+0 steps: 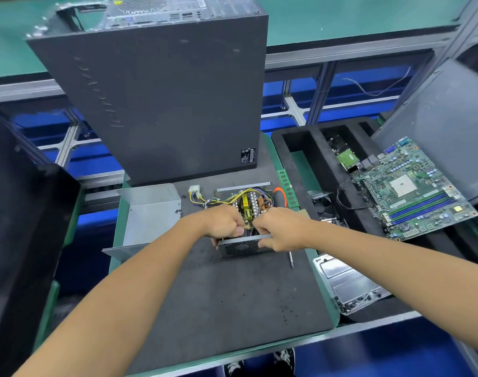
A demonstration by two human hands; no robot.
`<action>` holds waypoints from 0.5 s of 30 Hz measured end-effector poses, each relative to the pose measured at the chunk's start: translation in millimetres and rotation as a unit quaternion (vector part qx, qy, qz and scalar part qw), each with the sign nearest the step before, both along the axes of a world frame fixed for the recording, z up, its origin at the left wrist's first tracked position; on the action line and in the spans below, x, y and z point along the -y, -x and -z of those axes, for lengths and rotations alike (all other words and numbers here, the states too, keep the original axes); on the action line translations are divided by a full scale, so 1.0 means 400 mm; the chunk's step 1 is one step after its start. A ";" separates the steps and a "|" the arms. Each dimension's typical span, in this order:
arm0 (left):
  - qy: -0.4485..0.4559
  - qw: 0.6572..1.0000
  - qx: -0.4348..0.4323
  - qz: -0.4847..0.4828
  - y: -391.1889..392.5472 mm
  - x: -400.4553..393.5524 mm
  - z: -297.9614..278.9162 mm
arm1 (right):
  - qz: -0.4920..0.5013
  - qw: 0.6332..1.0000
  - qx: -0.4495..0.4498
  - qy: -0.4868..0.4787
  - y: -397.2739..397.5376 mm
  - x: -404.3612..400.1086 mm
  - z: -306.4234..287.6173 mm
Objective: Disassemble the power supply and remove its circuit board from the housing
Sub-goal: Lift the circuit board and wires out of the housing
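from the head camera, a person's two bare hands met over an opened power supply [243, 213] lying near the middle of a dark foam mat [232, 295] on the green surface [115, 240]. the left hand [224, 223] was curled round the near left corner of the metal housing [242, 247], whose perforated front wall faced the camera. the right hand [280, 229] gripped the housing's near right edge, fingers folded over the rim. between the two hands, the circuit board [247, 210] sat inside the housing, with yellow and dark wires [232, 195] looping over it toward a white connector [193, 190] resting on the mat. a bent metal cover [148, 213] lay just left of the power supply. a dark computer case [161, 99] stood upright behind it. a screwdriver [291, 259] lay on the mat beside the right wrist. to the right, a green motherboard [412, 191] leaned across a black foam tray [308, 148], and a tray of screws [349, 284] sat near the surface's front edge.
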State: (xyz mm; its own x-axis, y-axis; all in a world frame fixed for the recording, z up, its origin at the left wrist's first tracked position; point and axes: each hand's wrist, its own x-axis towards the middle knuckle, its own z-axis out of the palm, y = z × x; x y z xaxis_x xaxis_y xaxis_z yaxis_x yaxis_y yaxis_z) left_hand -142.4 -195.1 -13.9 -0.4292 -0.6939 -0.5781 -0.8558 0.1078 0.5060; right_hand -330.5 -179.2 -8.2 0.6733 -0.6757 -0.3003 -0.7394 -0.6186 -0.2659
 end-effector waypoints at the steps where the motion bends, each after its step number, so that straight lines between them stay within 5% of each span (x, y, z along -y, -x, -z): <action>1: 0.004 1.000 -0.001 -0.001 -0.002 -0.003 -0.001 | -0.004 1.000 0.001 0.002 0.000 -0.001 0.001; 11: 0.115 0.984 0.079 0.113 0.010 -0.012 -0.047 | 0.010 1.000 0.004 0.017 0.004 -0.024 0.011; 15: 0.123 0.988 0.033 0.090 0.050 -0.001 -0.066 | 0.012 0.999 -0.001 0.051 -0.006 -0.025 0.009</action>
State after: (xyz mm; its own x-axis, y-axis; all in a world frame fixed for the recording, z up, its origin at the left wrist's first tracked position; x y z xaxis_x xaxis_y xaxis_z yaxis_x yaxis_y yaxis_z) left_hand -162.4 -194.6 12.6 -0.5250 -0.7330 -0.4324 -0.8421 0.3736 0.3890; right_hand -328.0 -169.4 -11.9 0.6554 -0.7194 -0.2299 -0.7553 -0.6238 -0.2011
